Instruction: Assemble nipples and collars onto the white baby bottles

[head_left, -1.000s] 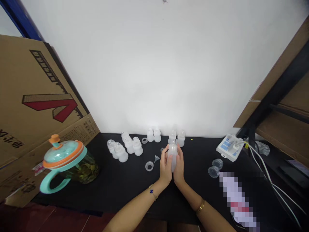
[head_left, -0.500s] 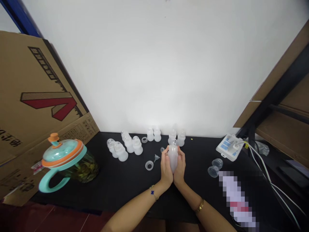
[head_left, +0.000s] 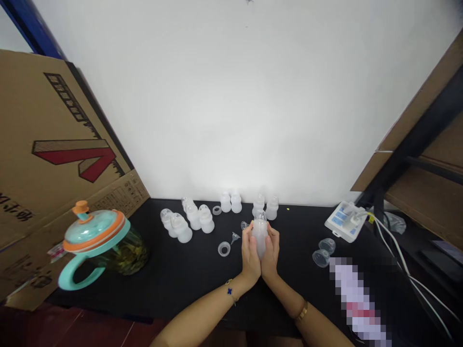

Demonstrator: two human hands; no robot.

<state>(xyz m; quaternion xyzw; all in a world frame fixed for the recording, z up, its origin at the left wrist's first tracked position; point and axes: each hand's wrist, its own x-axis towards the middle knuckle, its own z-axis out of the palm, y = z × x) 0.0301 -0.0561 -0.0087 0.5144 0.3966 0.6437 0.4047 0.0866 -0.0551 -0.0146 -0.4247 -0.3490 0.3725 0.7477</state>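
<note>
Between my palms stands a translucent white baby bottle point(head_left: 260, 236) with a clear cap on top. My left hand point(head_left: 250, 253) wraps its left side, and my right hand point(head_left: 270, 250) wraps its right side; the heels of both hands meet below it. Left of my hands lie a white screw ring point(head_left: 224, 248), a small clear nipple point(head_left: 235, 237) and another nipple point(head_left: 244, 225) close by my left fingers. Behind the held bottle, two capped bottles point(head_left: 271, 208) stand near the wall.
Several capped bottles point(head_left: 181, 229) stand to the left, and two bottles without caps point(head_left: 236, 201) are by the wall near another ring point(head_left: 217, 210). Two clear caps point(head_left: 321, 258) lie right, before a power strip point(head_left: 343, 220). A large tea jug point(head_left: 104, 241) stands at far left beside cardboard point(head_left: 72, 135).
Both hands keep their hold on the bottle, with almost no movement. The whole view has shifted very slightly.
</note>
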